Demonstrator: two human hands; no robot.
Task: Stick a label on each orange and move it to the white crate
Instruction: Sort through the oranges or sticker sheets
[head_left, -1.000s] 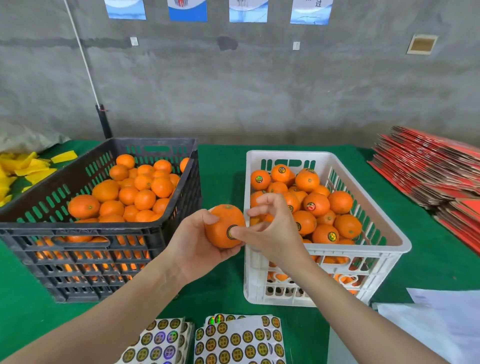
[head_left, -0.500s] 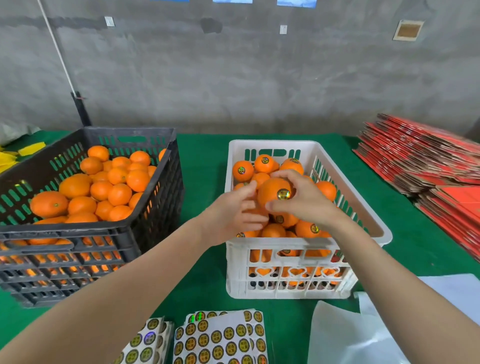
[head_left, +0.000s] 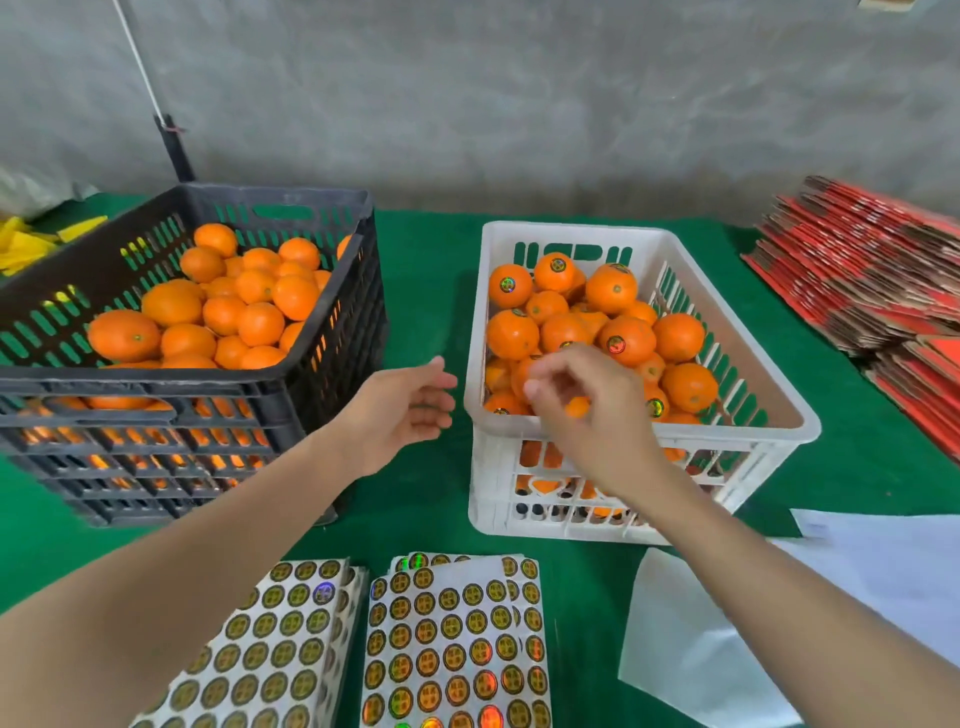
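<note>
Both hands look empty: left hand (head_left: 410, 410) spread, probably heading for the black crate (head_left: 156, 387); right hand (head_left: 592, 410) loosely curled over the white crate (head_left: 571, 231).

1 wide-angle head camera looks forward and down from the table's (head_left: 427, 291) near edge toward the wall (head_left: 519, 104). Label sheets (head_left: 452, 639) lie close beneath it, the black crate (head_left: 291, 207) and white crate (head_left: 571, 232) just beyond.
</note>
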